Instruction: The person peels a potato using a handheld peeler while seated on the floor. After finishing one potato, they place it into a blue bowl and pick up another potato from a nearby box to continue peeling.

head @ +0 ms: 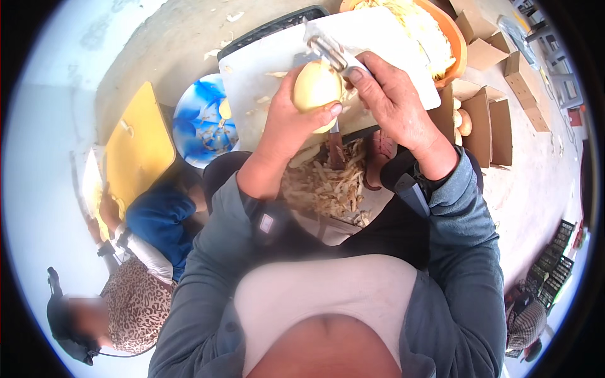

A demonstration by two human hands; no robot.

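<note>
A pale, peeled potato (317,87) rests in my left hand (288,120), the thumb across its lower side. My right hand (394,99) grips a peeler (333,53) by its white handle, the metal head just beyond the potato's top end. Whether the blade touches the potato I cannot tell. Both hands are above a white cutting board (264,54) with scraps on it. Below the potato, a brown knife handle (336,150) sticks out over the board's near edge; the blade is mostly hidden. Between my knees lies a heap of peelings (338,189).
An orange bowl (456,45) of pale shreds stands at the far right. Left of the board sits a blue-and-white basin (189,118) with scraps. A cardboard box (477,127) holds several potatoes. Another person (137,302) sits by a yellow board (142,137) on the left.
</note>
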